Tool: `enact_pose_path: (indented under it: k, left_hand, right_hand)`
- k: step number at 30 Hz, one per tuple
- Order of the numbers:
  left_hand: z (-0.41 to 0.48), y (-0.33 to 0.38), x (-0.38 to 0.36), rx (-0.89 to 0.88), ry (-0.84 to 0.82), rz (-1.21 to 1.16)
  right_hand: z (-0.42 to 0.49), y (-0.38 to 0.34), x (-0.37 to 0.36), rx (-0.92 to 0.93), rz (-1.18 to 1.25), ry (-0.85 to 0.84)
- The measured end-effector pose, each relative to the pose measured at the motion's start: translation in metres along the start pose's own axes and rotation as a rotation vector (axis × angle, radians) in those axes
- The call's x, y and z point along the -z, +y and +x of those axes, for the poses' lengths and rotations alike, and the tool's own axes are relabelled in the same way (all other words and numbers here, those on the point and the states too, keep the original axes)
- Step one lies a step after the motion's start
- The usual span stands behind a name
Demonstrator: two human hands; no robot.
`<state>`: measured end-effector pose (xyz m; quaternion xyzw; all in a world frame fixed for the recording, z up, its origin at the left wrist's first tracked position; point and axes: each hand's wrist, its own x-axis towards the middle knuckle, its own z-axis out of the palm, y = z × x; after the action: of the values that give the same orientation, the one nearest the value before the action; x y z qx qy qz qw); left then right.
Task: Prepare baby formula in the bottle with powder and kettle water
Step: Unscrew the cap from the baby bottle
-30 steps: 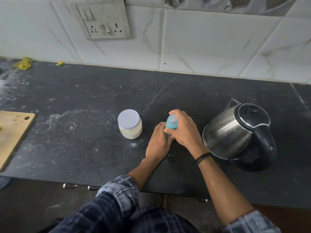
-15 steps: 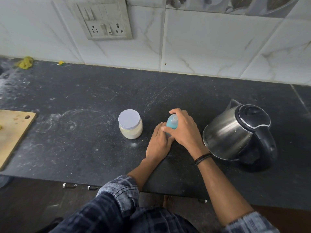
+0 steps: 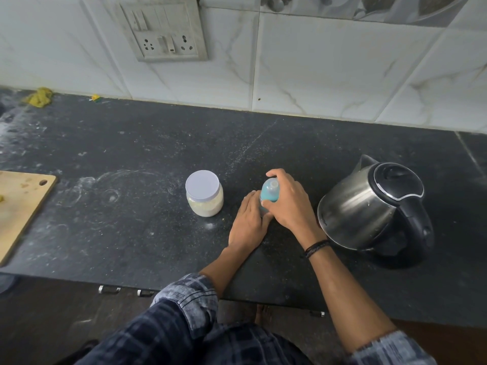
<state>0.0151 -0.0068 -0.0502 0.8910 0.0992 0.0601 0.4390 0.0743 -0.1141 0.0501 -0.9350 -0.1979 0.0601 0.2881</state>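
Right hand (image 3: pixel 288 204): wrapping down over the top of the baby bottle (image 3: pixel 269 194), fingers clamped around the blue cap; thumb now sitting lower on the collar than half a second ago, likely mid-twist.
Left hand (image 3: pixel 250 222): closed around the bottle's lower body, bracing it against the countertop (image 3: pixel 131 206); position unchanged over the last second.
Bottle: standing upright on the counter, cap still on, contents hidden by both hands.
Powder jar (image 3: pixel 204 193): sitting just left of the bottle, lid on, untouched.
Kettle (image 3: pixel 374 206): standing right of the bottle, lid shut, near the right wrist.
Cutting board (image 3: pixel 21 206): lying far left of the bottle, not involved.
Reading: the small regrip suggests the cap is being unscrewed; powder and water steps are not yet begun.
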Motion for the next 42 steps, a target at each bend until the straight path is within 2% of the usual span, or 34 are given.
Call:
enact_pose_path:
  k: [18, 31, 42]
  left_hand:
    - [-0.0011, 0.0007, 0.0003, -0.008, 0.002, -0.009]
    - [-0.0007, 0.0006, 0.0, -0.005, -0.005, 0.004]
    - [-0.0002, -0.0026, -0.0025, -0.018, 0.002, -0.004]
  right_hand:
    - [-0.0019, 0.0009, 0.0002, 0.036, -0.019, -0.016]
    - [-0.0014, -0.0013, -0.0017, 0.025, 0.027, 0.063]
    - [-0.0018, -0.0006, 0.0003, 0.022, 0.016, 0.05]
